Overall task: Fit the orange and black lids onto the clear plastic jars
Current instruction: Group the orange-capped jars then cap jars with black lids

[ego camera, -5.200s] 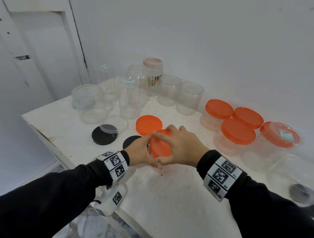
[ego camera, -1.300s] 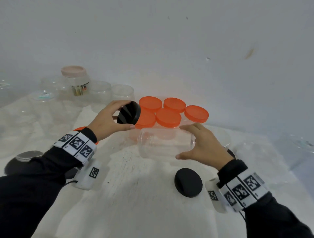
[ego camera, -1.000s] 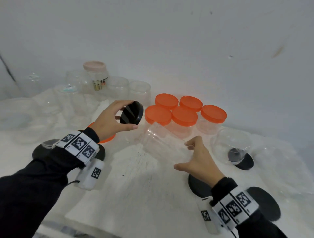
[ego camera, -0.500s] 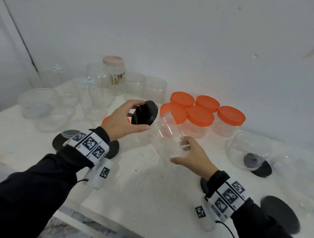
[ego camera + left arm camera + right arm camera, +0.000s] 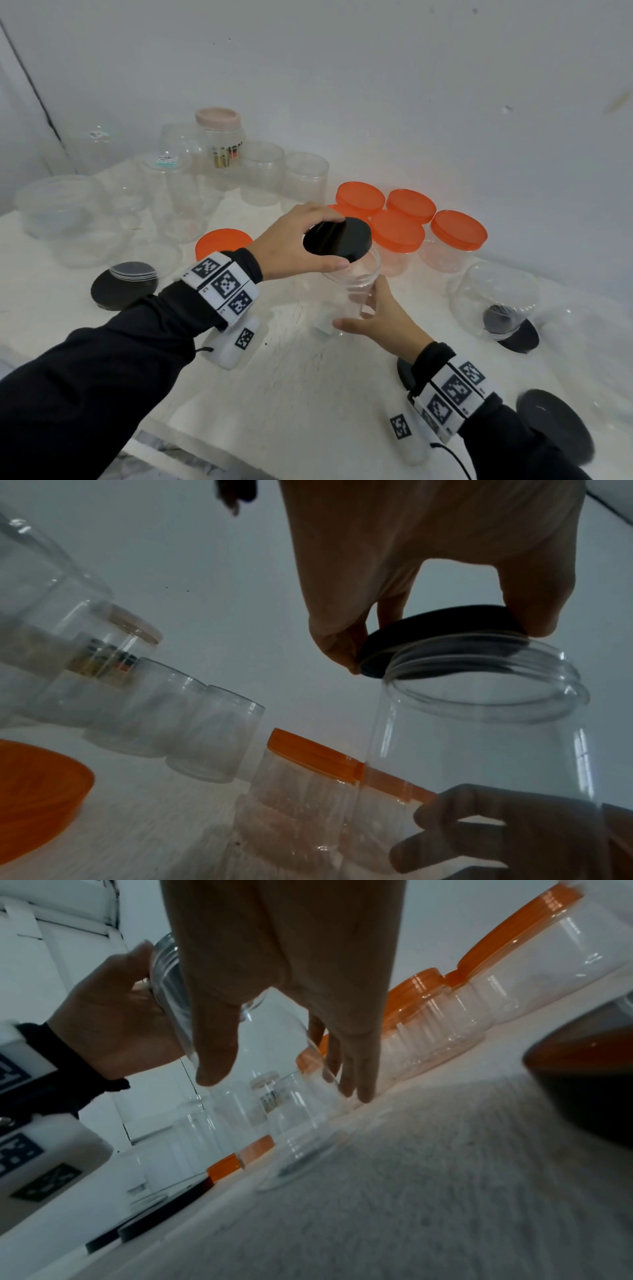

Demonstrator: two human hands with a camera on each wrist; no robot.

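Two arms in black sleeves, each with a checkered marker band at the wrist, reach over a scuffed white table [image 5: 281,394]. Nearest, a flat round black lid [image 5: 555,425] lies at the right edge, beside the right forearm. The right hand [image 5: 383,318] wraps its thumb and fingers loosely round the lower wall of a tall clear plastic jar [image 5: 356,291], which stands upright on the table with its mouth open. Just above that mouth, the left hand [image 5: 291,246] pinches a round black screw lid [image 5: 337,240] by its rim between thumb and fingertips; the lid is tilted, one edge at the jar's rim (the left wrist view shows it not seated). To the right sits a rounded clear bowl-shaped jar [image 5: 496,298] on another black disc. To the left, a black lid [image 5: 120,291] carries a clear lid, and a loose orange lid [image 5: 222,240] lies behind the left wrist. Beyond the hands stand four clear jars capped with orange lids [image 5: 397,229]. Farthest back, along the white wall, a group of empty clear jars [image 5: 263,171] clusters round a pink-lidded jar [image 5: 219,137].
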